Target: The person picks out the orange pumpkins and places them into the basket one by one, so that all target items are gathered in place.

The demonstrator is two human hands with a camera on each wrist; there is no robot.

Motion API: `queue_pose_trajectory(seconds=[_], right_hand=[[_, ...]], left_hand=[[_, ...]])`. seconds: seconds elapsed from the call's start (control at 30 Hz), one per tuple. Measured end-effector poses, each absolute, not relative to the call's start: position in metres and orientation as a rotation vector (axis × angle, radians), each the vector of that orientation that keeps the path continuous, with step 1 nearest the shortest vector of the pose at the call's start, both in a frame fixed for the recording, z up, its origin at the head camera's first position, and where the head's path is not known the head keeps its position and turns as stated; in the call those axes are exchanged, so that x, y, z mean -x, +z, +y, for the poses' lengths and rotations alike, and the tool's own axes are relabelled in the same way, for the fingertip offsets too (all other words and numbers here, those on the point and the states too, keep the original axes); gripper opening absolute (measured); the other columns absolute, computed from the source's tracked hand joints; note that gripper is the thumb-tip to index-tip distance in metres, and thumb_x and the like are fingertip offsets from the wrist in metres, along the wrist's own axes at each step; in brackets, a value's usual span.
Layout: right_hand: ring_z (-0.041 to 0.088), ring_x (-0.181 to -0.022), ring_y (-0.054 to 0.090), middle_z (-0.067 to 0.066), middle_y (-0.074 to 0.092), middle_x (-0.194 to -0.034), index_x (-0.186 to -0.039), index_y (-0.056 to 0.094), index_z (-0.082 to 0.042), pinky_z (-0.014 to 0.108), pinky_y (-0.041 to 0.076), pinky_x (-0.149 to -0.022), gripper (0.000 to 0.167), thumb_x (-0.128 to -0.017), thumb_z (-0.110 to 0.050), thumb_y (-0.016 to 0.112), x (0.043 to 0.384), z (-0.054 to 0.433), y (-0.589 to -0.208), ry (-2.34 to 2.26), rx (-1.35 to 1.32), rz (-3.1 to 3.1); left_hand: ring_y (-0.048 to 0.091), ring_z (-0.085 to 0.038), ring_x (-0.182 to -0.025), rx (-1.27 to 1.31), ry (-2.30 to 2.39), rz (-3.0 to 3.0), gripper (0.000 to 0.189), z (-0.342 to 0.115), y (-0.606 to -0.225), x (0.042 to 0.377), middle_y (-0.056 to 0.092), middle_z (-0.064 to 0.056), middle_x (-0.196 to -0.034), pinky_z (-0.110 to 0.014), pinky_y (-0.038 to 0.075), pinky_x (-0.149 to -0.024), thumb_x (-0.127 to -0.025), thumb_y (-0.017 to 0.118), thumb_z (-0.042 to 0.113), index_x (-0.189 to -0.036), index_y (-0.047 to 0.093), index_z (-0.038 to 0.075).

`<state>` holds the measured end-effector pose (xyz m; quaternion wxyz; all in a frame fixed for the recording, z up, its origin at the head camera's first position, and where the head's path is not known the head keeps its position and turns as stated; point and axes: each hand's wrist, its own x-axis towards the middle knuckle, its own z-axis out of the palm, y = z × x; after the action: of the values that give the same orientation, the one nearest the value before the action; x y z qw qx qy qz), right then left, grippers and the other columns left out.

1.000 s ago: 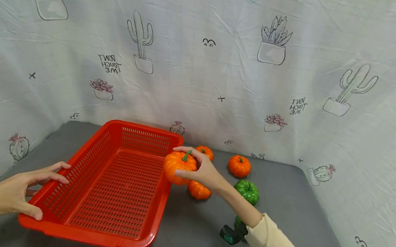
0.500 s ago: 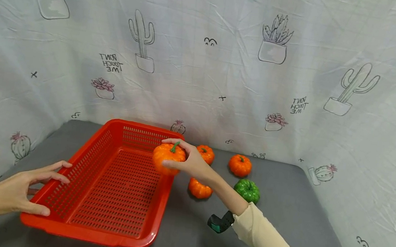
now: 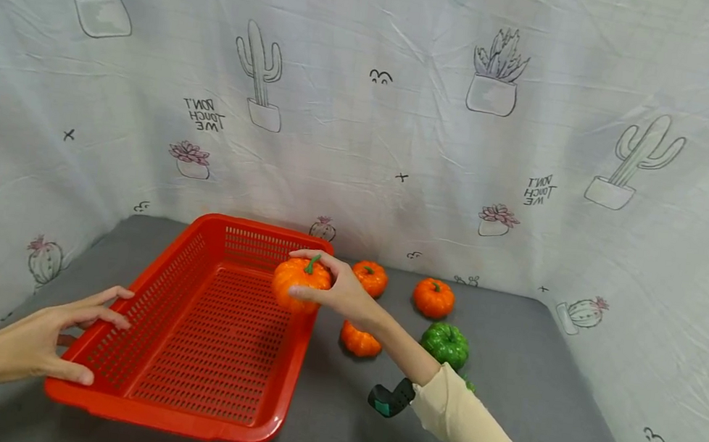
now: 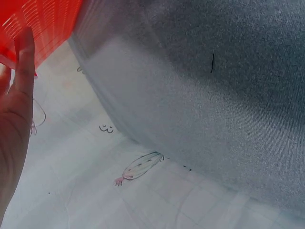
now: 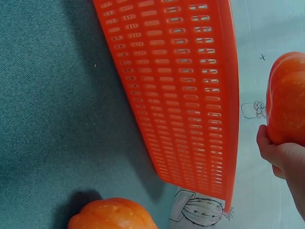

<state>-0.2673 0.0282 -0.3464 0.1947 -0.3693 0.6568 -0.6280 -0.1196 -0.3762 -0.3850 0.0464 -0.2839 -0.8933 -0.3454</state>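
My right hand grips an orange toy pumpkin with a green stem, thumb on its near side and fingers round the back. The pumpkin is held up over the right rim of a red plastic basket. In the right wrist view, the pumpkin appears above the level of the basket's slotted side wall. My left hand holds the basket at its near left corner, fingers over the left rim and thumb on the front rim. The left wrist view shows only part of that hand against the basket.
Right of the basket, several more toy pumpkins lie on the grey table: orange ones and a green one. A further green piece is mostly hidden by the right sleeve. A printed cloth hangs behind.
My right hand has carried the orange pumpkin left, from beside the basket's right rim to over it, then paused. My left thumb has slid slightly right along the rim.
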Motion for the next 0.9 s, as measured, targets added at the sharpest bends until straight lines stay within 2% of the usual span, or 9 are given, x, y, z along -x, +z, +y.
queue_pose_trajectory(seconds=[0.2, 0.4, 0.6, 0.9], right_hand=[[0.018, -0.098, 0.059, 0.009, 0.06, -0.121, -0.138, 0.046, -0.005, 0.034, 0.051, -0.085, 0.053, -0.09, -0.008, 0.066, 0.269, 0.023, -0.348, -1.763, 1.044, 1.826], [0.018, -0.098, 0.059, 0.008, 0.06, -0.121, -0.138, 0.046, -0.008, 0.034, 0.051, -0.086, 0.052, -0.089, -0.003, 0.063, 0.273, 0.015, -0.348, -1.763, 1.036, 1.805], [0.018, -0.098, 0.06, 0.007, 0.061, -0.118, -0.135, 0.049, -0.011, 0.033, 0.051, -0.086, 0.049, -0.089, -0.008, 0.066, 0.276, 0.0, -0.339, -1.757, 1.013, 1.806], [0.018, -0.097, 0.06, 0.006, 0.061, -0.118, -0.13, 0.054, -0.013, 0.033, 0.052, -0.084, 0.044, -0.088, -0.005, 0.066, 0.294, -0.029, -0.329, -1.798, 0.996, 1.779]], left_hand=[[0.052, 0.006, -0.109, 0.906, -1.087, -2.684, 0.065, -0.377, -0.387, 0.119, 0.031, 0.01, -0.15, -0.022, 0.052, -0.072, -0.064, 0.084, -0.002, -0.123, 0.058, 0.004], [0.05, 0.007, -0.112, 0.921, -1.157, -2.67, 0.065, -0.377, -0.388, 0.119, 0.028, 0.012, -0.152, -0.022, 0.053, -0.071, -0.065, 0.082, -0.006, -0.124, 0.057, 0.003], [0.048, 0.009, -0.113, 0.901, -1.208, -2.685, 0.063, -0.377, -0.386, 0.119, 0.026, 0.014, -0.153, -0.024, 0.054, -0.07, -0.067, 0.081, -0.006, -0.124, 0.056, 0.002], [0.053, 0.004, -0.111, 0.924, -1.273, -2.684, 0.064, -0.377, -0.385, 0.118, 0.024, 0.012, -0.153, -0.027, 0.055, -0.067, -0.069, 0.079, -0.008, -0.127, 0.053, -0.001]])
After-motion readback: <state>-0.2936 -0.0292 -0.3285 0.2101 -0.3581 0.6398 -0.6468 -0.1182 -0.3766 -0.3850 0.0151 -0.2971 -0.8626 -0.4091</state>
